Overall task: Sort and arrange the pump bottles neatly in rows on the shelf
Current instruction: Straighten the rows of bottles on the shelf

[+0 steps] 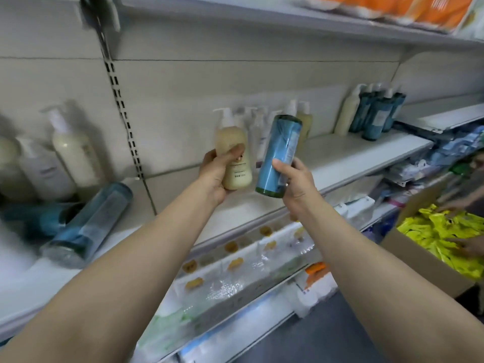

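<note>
Two bottles in hand: the person holds one in each, lifted above the shelf point(353, 155) at mid-scene.
Left hand point(216, 176): fingers and thumb curled round the cream bottle point(233, 155), upright, pump on top (held by the body so it can be stood straight down, it seems).
Right hand point(294, 183): wrapped round the lower part of the blue bottle point(279, 155), which leans with its top towards the far right; its pump is not clearly visible.
Middle group: pale pump bottles point(259, 127) stand at the far edge just behind the held pair, likely where the cream one belongs.
Far-right group: teal bottles point(377, 113) beside a cream one, standing close together, a probable home for the blue bottle.
Left section: cream and white bottles point(70, 150) upright, with a blue bottle lying on its side point(91, 221) near the front, not yet sorted.
Off to the right: another person's hands in a cardboard box point(408, 252) of yellow packets.
</note>
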